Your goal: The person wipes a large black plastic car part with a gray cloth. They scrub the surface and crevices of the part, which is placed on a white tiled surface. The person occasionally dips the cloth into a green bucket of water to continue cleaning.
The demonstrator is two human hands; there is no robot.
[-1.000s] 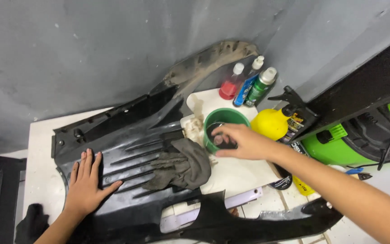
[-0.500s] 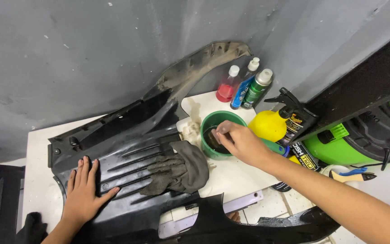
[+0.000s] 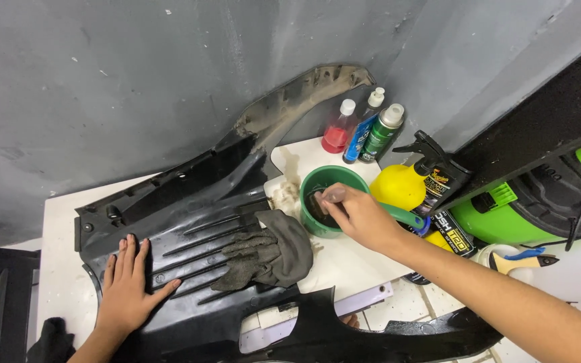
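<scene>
Lying flat, the left hand [image 3: 128, 286], fingers spread and palm pressing down on the ribbed black plastic panel [image 3: 189, 228], grip released and holding nothing. Sitting left of and below that hand, a dark rag [image 3: 52, 339] at the edge of the white counter [image 3: 58, 269]. Resting on the panel between the two hands, a crumpled grey cloth [image 3: 270, 249], nearer the right hand than the left and touching neither. Reaching over the rim of a green bowl [image 3: 334, 198], the right hand [image 3: 358, 215], fingertips pinching a small dark pad [image 3: 319, 205] inside the bowl, grip grasping that pad. Lying just left of the bowl, a whitish wad [image 3: 285, 195] of cloth. Standing beyond the right grip against the grey wall [image 3: 102, 87], three bottles in a row: a red bottle [image 3: 337, 131], a blue bottle [image 3: 362, 128] and a green bottle [image 3: 382, 134]. Sitting just right of the grip, a yellow spray bottle [image 3: 401, 185] with a black trigger, touching the bowl's far side. Showing further right, a green and black machine [image 3: 539, 202], well apart from the hand. Lying near the right forearm, a small brush [image 3: 516, 261] with a pale handle.
</scene>
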